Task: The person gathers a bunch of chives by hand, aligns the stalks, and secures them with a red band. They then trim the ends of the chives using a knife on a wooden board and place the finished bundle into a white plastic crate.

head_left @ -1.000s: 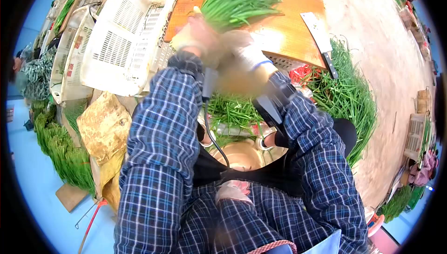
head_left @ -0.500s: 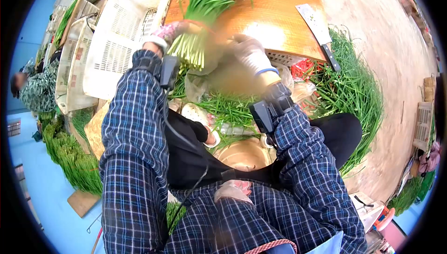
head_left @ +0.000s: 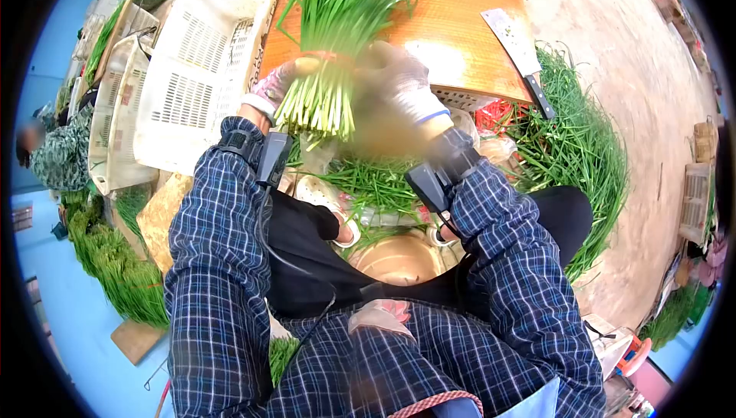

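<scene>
A bunch of garlic chives [head_left: 316, 105] stands over the near left edge of the wooden board, pale cut ends toward me and green leaves pointing away. My left hand [head_left: 277, 83], in a pink-and-white glove, is closed round the bunch's left side. A red band [head_left: 328, 56] goes round the stalks at about the height of my fingers. My right hand [head_left: 399, 84], gloved in white, is at the bunch's right side; a blur covers its fingers, so their grip cannot be made out. On the board's right part lies a cleaver [head_left: 515, 44] with a black handle.
The wooden board [head_left: 460, 4] rests on a crate. A white plastic basket [head_left: 172, 123] stands to its left. Loose chives [head_left: 583, 149] are heaped at the right, beside red ties [head_left: 494, 116]. A round tan stool [head_left: 399, 258] is between my feet. A person [head_left: 61, 153] sits far left.
The bunch has turned more upright, and its leaves show more sharply. My right hand has come closer to the bunch, moving slightly left. My left hand still holds the stalks.
</scene>
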A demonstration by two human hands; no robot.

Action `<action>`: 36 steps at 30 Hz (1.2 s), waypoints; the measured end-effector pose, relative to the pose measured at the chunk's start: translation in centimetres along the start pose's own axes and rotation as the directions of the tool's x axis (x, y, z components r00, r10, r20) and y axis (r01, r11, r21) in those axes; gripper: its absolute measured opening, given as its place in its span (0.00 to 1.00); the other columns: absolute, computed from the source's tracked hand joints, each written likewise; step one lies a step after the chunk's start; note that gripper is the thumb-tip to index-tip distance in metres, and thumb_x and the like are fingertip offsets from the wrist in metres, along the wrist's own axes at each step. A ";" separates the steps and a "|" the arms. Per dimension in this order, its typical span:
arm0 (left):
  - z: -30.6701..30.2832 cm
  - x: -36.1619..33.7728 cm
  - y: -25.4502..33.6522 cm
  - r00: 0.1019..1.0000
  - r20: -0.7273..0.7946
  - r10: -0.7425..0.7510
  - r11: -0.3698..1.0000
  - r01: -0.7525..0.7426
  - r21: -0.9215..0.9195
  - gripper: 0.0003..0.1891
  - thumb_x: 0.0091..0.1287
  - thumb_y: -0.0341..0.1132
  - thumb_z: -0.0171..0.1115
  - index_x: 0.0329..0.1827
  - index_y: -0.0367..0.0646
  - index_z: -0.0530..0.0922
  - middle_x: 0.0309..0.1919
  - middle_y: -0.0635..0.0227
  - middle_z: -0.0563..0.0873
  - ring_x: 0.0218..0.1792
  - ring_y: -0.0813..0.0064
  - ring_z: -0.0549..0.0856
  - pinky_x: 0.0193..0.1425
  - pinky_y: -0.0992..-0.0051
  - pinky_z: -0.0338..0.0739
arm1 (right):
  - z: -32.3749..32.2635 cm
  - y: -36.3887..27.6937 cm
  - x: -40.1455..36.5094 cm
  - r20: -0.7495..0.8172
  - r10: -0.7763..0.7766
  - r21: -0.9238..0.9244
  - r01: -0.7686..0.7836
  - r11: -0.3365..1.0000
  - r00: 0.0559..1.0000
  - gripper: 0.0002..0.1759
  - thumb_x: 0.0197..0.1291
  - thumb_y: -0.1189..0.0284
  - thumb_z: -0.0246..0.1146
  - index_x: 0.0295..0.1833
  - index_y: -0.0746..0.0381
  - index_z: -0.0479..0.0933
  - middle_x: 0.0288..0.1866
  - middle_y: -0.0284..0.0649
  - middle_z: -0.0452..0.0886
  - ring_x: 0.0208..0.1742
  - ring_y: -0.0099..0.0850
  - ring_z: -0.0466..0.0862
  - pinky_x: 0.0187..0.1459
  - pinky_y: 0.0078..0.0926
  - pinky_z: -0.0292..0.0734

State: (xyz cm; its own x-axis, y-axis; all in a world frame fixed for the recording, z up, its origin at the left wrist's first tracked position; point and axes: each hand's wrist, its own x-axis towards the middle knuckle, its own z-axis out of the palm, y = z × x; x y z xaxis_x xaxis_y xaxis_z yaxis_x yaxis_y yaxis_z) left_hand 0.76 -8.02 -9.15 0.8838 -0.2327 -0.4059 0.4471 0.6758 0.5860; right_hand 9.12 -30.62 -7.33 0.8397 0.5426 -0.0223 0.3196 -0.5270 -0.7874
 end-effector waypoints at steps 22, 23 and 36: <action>6.7 1.0 -0.4 0.964 0.214 0.160 0.982 -0.177 0.065 0.41 0.56 0.53 0.71 0.66 0.33 0.69 0.56 0.51 0.81 0.52 0.60 0.85 0.59 0.59 0.82 | -3.3 -1.0 1.4 -0.276 -0.423 -0.144 0.397 0.906 0.863 0.10 0.56 0.69 0.64 0.45 0.56 0.80 0.43 0.42 0.84 0.44 0.36 0.83 0.47 0.35 0.79; 7.1 1.0 -0.7 0.962 0.177 0.209 0.976 -0.217 0.026 0.39 0.57 0.53 0.70 0.64 0.34 0.70 0.55 0.52 0.82 0.52 0.60 0.85 0.60 0.59 0.81 | -4.1 -0.8 1.2 -0.191 -0.365 -0.034 0.365 0.930 0.911 0.14 0.58 0.69 0.64 0.50 0.55 0.81 0.49 0.43 0.85 0.49 0.35 0.84 0.51 0.34 0.80; 12.8 4.9 -3.9 0.917 -0.108 0.384 0.923 -0.385 0.010 0.31 0.68 0.60 0.53 0.64 0.47 0.70 0.58 0.59 0.79 0.56 0.60 0.81 0.61 0.60 0.77 | -2.9 3.2 -1.8 -0.098 0.221 0.987 0.067 0.143 0.970 0.28 0.66 0.72 0.60 0.71 0.60 0.63 0.55 0.42 0.78 0.50 0.32 0.80 0.52 0.29 0.80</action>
State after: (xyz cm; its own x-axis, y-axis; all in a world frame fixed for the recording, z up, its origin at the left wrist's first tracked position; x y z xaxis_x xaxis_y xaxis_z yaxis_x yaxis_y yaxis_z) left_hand 5.14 -20.75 -4.50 0.9672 0.1217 -0.2229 0.0733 0.7064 0.7040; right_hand 9.86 -35.15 -8.02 0.9283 0.3463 -0.1353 -0.3315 0.6065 -0.7227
